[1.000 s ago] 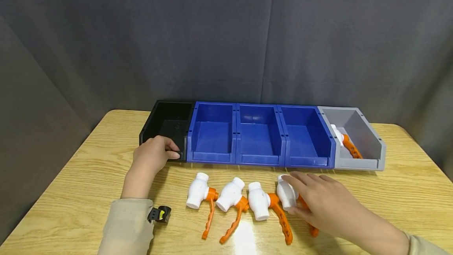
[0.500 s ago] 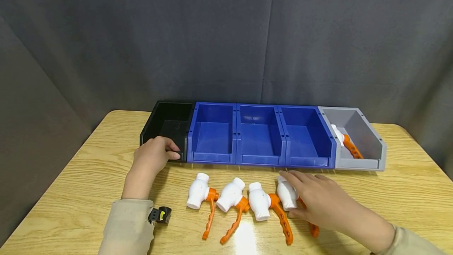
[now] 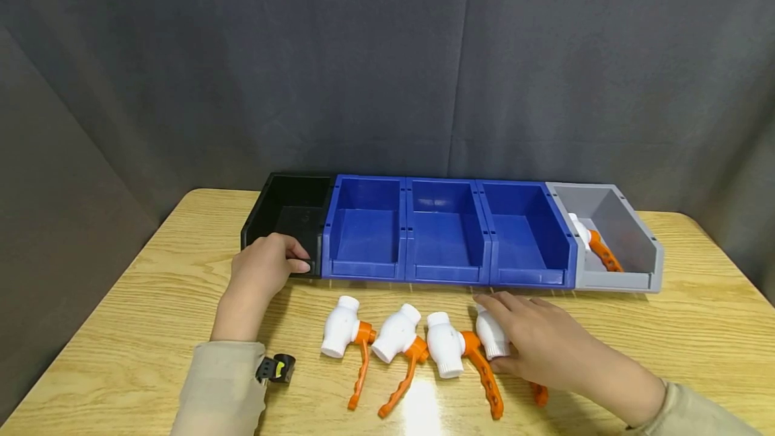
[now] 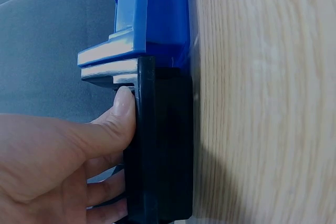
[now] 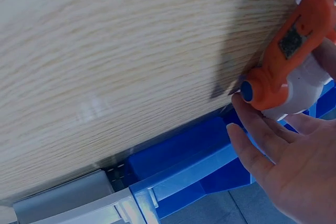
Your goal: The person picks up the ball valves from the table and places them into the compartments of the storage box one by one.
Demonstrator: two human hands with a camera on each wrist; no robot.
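Observation:
My left hand (image 3: 260,268) grips the front lip of the black bin (image 3: 297,217) at the row's left end. Its thumb lies on the front in the left wrist view, with fingers over the rim. My right hand (image 3: 541,338) holds the white body of the rightmost ball valve (image 3: 490,334) between thumb and fingers, low at the table. The valve's orange handle (image 5: 296,43) shows in the right wrist view; the palm partly hides it from the head. Three more ball valves lie to its left: one beside it (image 3: 445,345), a middle one (image 3: 396,333) and a left one (image 3: 341,328).
Three blue bins, left (image 3: 365,234), middle (image 3: 445,237) and right (image 3: 517,237), adjoin the black one. At the right end a grey bin (image 3: 623,241) contains another ball valve (image 3: 596,244). A dark curtain (image 3: 387,66) hangs behind the wooden table (image 3: 139,301).
My right hand has shifted slightly left and closed in around the rightmost ball valve. My left hand stays on the black bin.

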